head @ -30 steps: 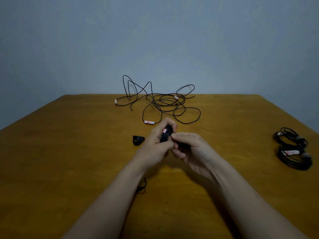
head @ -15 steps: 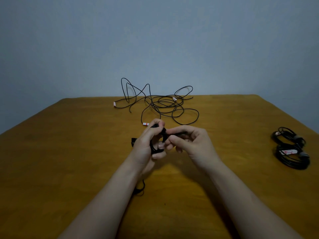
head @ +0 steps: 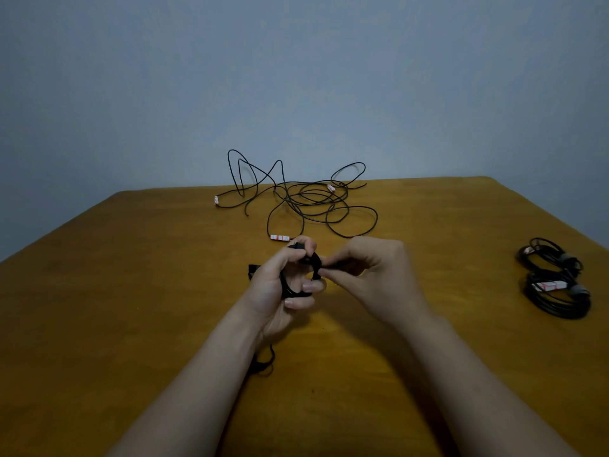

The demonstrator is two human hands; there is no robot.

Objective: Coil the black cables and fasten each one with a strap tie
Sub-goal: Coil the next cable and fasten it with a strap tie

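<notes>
Left hand closed around a small black coil, thumb and forefinger pinching its top, lower fingers curled under it. Right hand pinches a black strap that runs from the coil's top toward the right palm; whether the strap is already fastened cannot be told. Both hands held together over the middle of the wooden table. A short loop of cable shows beneath the left wrist. Just left of the left hand, a spare strap lies partly hidden. Beyond the hands, a loose tangle of black cables with white-and-red plugs sprawls toward the far edge. Well apart at the right edge, two finished coils lie touching each other.
</notes>
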